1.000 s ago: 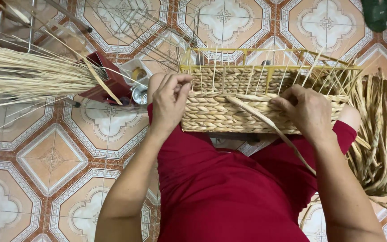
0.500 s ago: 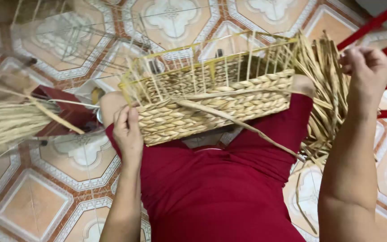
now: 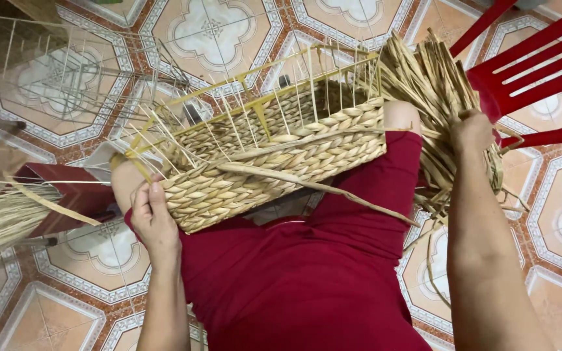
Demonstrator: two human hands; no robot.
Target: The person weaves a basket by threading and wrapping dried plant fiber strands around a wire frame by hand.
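Observation:
A half-woven straw basket (image 3: 274, 156) on a thin wire frame rests across my knees, over my red clothing (image 3: 307, 273). My left hand (image 3: 154, 218) grips its near left corner. A loose flat strand (image 3: 333, 192) trails from the woven wall toward the right. My right hand (image 3: 473, 133) is raised at the right and closed in a bundle of dried straw strands (image 3: 434, 84) beside the basket's right end.
A red plastic chair (image 3: 535, 71) stands at the upper right. An empty wire basket frame (image 3: 53, 71) sits on the patterned tile floor (image 3: 209, 29) at upper left. Another sheaf of pale straw (image 3: 1, 218) lies at the left on a red stool (image 3: 73, 195).
My right hand has left the basket's front wall and gone right to the straw bundle. The left hand slid down to the basket's left corner. The view has turned and shifted.

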